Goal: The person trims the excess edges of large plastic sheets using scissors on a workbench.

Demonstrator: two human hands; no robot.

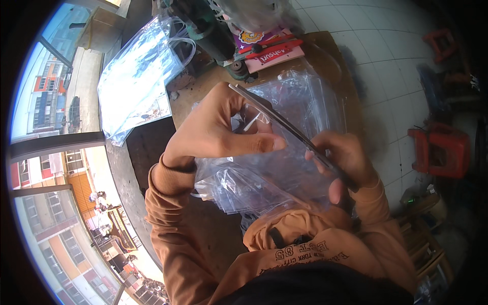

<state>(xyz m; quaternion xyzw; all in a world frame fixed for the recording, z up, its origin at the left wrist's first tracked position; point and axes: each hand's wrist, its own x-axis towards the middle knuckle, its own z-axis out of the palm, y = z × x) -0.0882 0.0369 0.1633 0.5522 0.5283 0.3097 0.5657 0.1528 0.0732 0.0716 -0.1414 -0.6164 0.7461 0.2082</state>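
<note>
flat clear bags [274, 175] below left hand [216, 127]

Orange-brown hoodie [351, 244]: dark print [302, 250] of letters and a number, set in rows across the chest, upside down in this view
Pink card [258, 66]: a single word in bold white letters on a red band [274, 55], slanting upward to the right
Purple sheet [239, 40]: lettering in a round emblem [251, 37], too small to make out
</note>
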